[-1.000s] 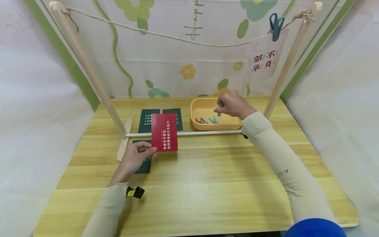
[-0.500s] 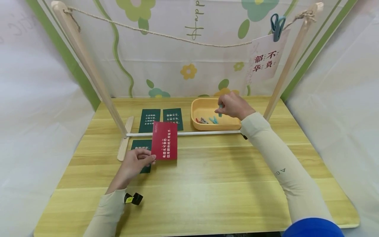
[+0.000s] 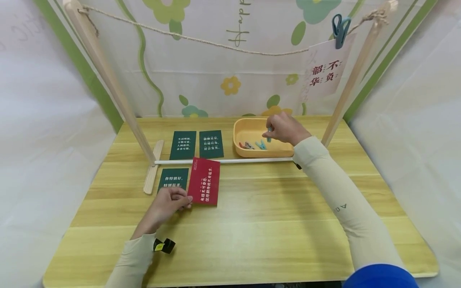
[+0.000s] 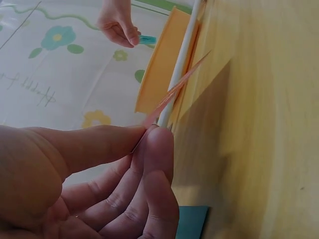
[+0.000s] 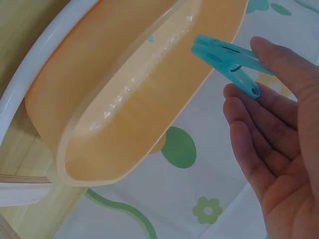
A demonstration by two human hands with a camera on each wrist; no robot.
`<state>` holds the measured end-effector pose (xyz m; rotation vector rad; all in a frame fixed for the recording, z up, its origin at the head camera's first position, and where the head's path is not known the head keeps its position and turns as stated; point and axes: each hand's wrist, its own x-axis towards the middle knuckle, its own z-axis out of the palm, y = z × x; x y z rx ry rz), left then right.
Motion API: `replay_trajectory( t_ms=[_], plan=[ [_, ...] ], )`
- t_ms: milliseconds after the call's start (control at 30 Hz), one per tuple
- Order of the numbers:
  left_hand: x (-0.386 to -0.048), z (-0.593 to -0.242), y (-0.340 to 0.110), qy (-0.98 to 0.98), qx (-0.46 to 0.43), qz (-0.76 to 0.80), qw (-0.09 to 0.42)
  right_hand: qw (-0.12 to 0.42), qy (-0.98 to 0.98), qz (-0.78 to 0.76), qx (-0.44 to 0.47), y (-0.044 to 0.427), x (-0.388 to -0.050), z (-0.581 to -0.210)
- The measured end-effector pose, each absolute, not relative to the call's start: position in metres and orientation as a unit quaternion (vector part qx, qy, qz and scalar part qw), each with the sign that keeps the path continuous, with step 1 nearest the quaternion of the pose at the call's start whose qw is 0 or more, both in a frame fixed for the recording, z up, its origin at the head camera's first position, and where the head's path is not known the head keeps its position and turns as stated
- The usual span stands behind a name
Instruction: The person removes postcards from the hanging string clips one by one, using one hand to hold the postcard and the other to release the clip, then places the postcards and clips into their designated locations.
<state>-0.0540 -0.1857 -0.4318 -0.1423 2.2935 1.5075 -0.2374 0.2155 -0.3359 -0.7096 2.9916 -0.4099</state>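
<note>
My left hand (image 3: 168,207) pinches a red card (image 3: 204,182) by its lower left corner, between thumb and fingers. In the left wrist view the card (image 4: 172,94) shows nearly edge-on, raised off the table. Over the yellow bin (image 3: 245,153), my right hand (image 3: 287,127) holds a teal clothespin (image 5: 227,59) by its handle ends, thumb on one side and fingers on the other. Several more clothespins (image 3: 261,145) lie in the bin. A green card (image 3: 175,178) is partly hidden under the left hand; two other green cards (image 3: 183,145) lie behind the white rod.
A wooden frame with a left post (image 3: 111,80) and right post (image 3: 354,80) carries a twine line (image 3: 216,45). A large blue-grey clothespin (image 3: 340,31) holds a pale card (image 3: 325,72) there. A white rod (image 3: 248,161) crosses low between the posts.
My left hand has brought the red card lower and toward me, uncovering the green cards behind it. The right hand stays over the bin with the clothespin.
</note>
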Motion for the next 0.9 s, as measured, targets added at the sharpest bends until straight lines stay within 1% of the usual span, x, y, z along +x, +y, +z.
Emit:
replay_trajectory(
  t_ms=[233, 467, 600, 900],
  plan=[
    [-0.054, -0.436, -0.184, 0.826, -0.050, 0.527, 0.194, 0.023, 0.964, -0.131, -0.230, 0.216, -0.238, -0.336],
    [-0.052, -0.431, -0.176, 0.876, -0.050, 0.453, 0.158, 0.017, 0.961, -0.136, -0.239, 0.214, -0.240, -0.340],
    [-0.050, -0.426, -0.172, 0.903, -0.052, 0.404, 0.138, 0.022, 0.961, -0.135, -0.238, 0.214, -0.241, -0.342],
    [-0.050, -0.424, -0.168, 0.929, -0.051, 0.344, 0.130, 0.030, 0.963, -0.131, -0.235, 0.215, -0.242, -0.345]
  ],
)
